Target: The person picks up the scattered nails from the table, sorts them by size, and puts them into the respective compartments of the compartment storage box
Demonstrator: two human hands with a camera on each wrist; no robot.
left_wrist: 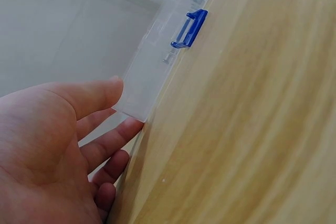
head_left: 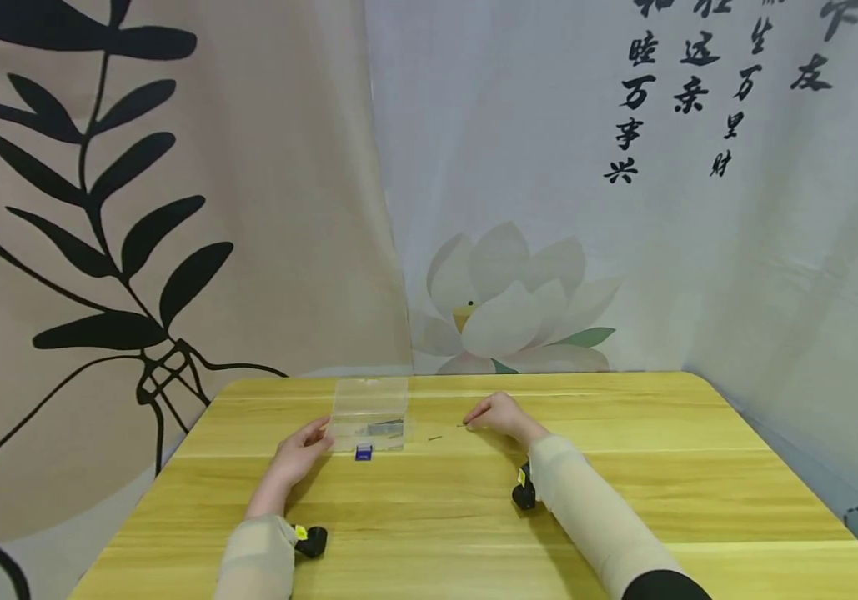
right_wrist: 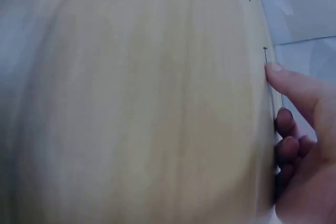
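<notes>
Just at the right hand's [head_left: 499, 414] curled grip lies a nail [right_wrist: 265, 55], fingertip touching.

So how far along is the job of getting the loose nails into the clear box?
Some nails already lie inside the clear box. In hand: the left hand touches the box's near corner, and the right hand has a fingertip at one nail on the table. Left: that nail and a second nail between it and the box.
</notes>
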